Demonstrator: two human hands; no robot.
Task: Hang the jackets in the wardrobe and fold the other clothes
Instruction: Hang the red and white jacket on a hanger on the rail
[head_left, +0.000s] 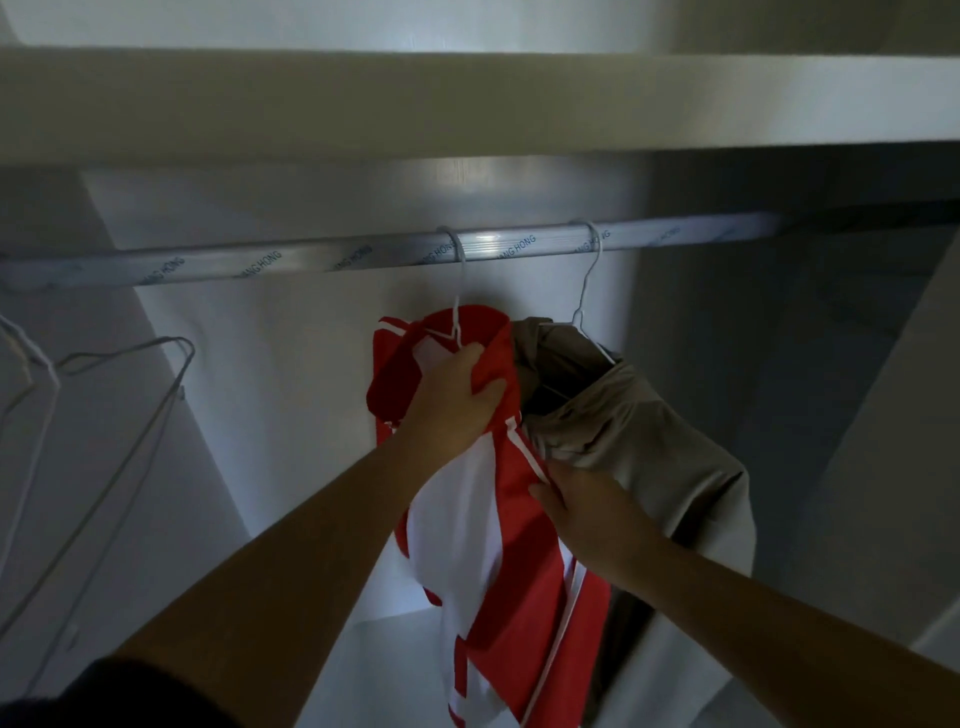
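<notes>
A red and white jacket (514, 545) hangs on a white wire hanger (457, 291) hooked over the silver wardrobe rail (311, 260). My left hand (457, 400) grips the jacket's red collar just below the hanger's neck. My right hand (582, 509) lies with straight fingers against the jacket's right side, between it and a beige jacket (649, 447). The beige jacket hangs just to the right on a second wire hanger (584, 291) on the same rail.
Two bare wire hangers (119, 426) hang at the left of the wardrobe. A thick shelf board (467, 98) runs above the rail. The white back wall (291, 389) is behind the clothes, and a side panel (893, 415) stands at the right.
</notes>
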